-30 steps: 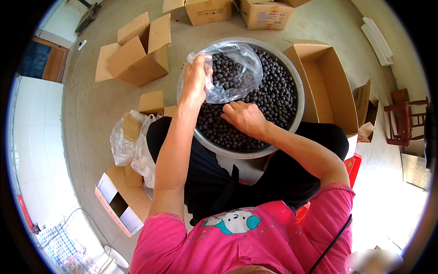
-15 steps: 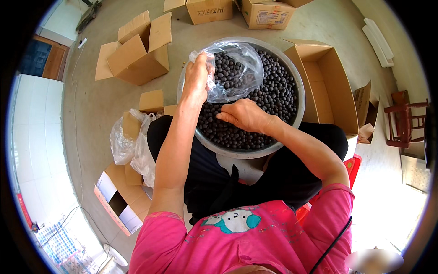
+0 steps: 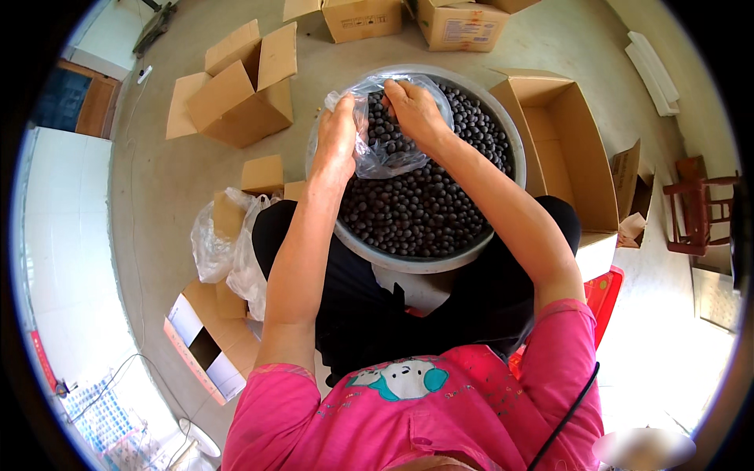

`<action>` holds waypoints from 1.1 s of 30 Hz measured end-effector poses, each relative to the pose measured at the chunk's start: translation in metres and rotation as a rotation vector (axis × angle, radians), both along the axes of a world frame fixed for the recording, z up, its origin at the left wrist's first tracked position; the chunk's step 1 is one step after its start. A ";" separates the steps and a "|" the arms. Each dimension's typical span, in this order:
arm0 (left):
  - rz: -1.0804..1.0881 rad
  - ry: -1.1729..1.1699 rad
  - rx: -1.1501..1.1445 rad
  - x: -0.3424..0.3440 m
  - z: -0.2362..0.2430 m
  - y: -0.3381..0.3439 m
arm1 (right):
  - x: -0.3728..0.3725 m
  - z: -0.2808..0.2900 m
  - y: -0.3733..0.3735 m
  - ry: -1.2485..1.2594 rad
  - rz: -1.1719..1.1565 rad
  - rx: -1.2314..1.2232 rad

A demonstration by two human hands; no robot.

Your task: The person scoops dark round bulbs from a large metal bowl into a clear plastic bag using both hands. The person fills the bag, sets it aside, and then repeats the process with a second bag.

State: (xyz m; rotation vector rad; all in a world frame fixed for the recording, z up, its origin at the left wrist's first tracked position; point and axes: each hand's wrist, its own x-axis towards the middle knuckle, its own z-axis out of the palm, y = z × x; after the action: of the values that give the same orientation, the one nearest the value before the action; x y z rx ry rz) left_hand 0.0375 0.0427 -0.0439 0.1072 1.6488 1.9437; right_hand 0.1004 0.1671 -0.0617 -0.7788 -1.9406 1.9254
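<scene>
A wide metal basin (image 3: pixel 510 161) full of small dark round balls (image 3: pixel 412 216) sits between my knees. A clear plastic bag (image 3: pixel 393 165) with some of the same balls inside lies over its upper part. My left hand (image 3: pixel 338 129) grips the bag's left edge. My right hand (image 3: pixel 412 114) is over the bag's mouth with fingers curled; whatever it holds is hidden.
Cardboard boxes stand around me: upper left (image 3: pixel 236 102), at the top (image 3: pixel 365 20), right of the basin (image 3: pixel 573 157) and lower left (image 3: pixel 212 330). Crumpled plastic bags (image 3: pixel 247 282) lie at left. A red plastic item (image 3: pixel 603 302) and a wooden chair (image 3: pixel 691 220) are at right.
My right hand has moved up from the loose balls in the lower part of the basin to the bag's mouth. My left hand stays on the bag's edge.
</scene>
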 end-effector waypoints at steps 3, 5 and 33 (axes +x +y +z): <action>-0.004 0.018 -0.034 0.001 0.000 0.001 | -0.009 -0.017 0.004 0.059 0.020 0.039; -0.009 0.006 -0.024 -0.003 -0.004 -0.003 | -0.009 -0.015 0.002 0.056 0.066 0.179; -0.042 -0.011 0.000 0.002 0.007 -0.001 | 0.098 -0.061 0.020 -0.262 0.021 1.073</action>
State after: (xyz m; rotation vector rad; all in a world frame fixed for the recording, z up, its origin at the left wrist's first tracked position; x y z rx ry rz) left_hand 0.0392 0.0421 -0.0370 0.1298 1.6267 1.9097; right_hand 0.1984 0.1876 -0.1222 -0.6555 -2.6568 0.5501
